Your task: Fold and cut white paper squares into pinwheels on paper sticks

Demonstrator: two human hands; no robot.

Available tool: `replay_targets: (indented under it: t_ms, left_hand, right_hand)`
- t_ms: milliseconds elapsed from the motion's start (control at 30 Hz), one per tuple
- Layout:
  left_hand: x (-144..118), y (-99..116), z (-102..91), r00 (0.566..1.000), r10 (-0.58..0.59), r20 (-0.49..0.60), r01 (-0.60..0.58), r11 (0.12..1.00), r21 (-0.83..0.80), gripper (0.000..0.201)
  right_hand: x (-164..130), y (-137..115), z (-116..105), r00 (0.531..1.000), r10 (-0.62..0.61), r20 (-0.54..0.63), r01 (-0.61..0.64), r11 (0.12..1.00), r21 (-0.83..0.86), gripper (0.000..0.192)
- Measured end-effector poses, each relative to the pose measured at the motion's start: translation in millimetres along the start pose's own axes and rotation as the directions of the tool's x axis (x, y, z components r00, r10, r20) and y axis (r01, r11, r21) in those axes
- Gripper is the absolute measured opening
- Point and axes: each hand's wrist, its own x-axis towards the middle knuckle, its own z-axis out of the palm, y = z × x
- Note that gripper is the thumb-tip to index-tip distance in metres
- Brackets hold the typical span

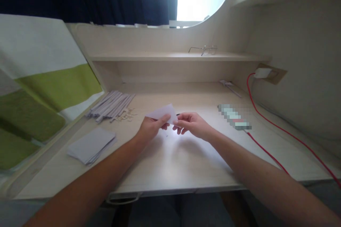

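Note:
A small white sheet of paper (168, 111) is held just above the desk, in front of me. My left hand (153, 125) is closed on its near left part, thumb on top and fingers underneath. At the paper's lower right corner, the thumb and fingers of my right hand (194, 125) pinch the edge. A small dark thing shows just behind my right fingertips; I cannot make out what it is. To the left of my left hand lies a stack of white paper sheets (92, 144). Beyond the stack is a pile of thin rolled paper sticks (112, 104).
Small curled scraps (126, 115) lie beside the sticks. On the right are a blurred-out phone (234, 116) with a red cable (266, 154) and, farther back, a paper piece with a stick (230, 87). Glasses (209, 49) rest on the shelf (160, 56). A curtain (53, 78) borders the left.

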Motion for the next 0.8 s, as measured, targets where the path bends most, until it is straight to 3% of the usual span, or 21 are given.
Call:
replay_targets:
  t_ms: [133, 267, 400, 600, 800]
  left_hand:
    - [2, 10, -8.1, 0.998, 0.006, 0.058, -0.006, 1.000, 0.012, 0.035]
    - [14, 17, -20.0, 0.998, 0.066, 0.011, -0.066, 0.997, 0.037, 0.028]
    - [23, 17, -22.1, 0.991, 0.136, 0.014, -0.137, 0.983, 0.119, 0.023]
    - [11, 6, -23.1, 0.959, 0.267, 0.093, -0.280, 0.847, 0.453, 0.031]
    - [-1, 1, -29.7, 0.904, 0.376, 0.204, -0.425, 0.740, 0.522, 0.033]
  right_hand:
    - [-4, -6, -8, 0.997, -0.069, -0.033, 0.070, 0.997, 0.038, 0.033]
    - [2, -5, -23, 0.990, -0.112, -0.079, 0.115, 0.993, 0.037, 0.028]
    - [4, 4, -27, 0.970, -0.141, -0.199, 0.150, 0.988, 0.031, 0.030]
    - [-9, 14, -17, 0.947, -0.204, -0.247, 0.198, 0.979, -0.049, 0.039]
    - [-13, 10, -13, 0.931, -0.291, -0.219, 0.257, 0.951, -0.170, 0.029]
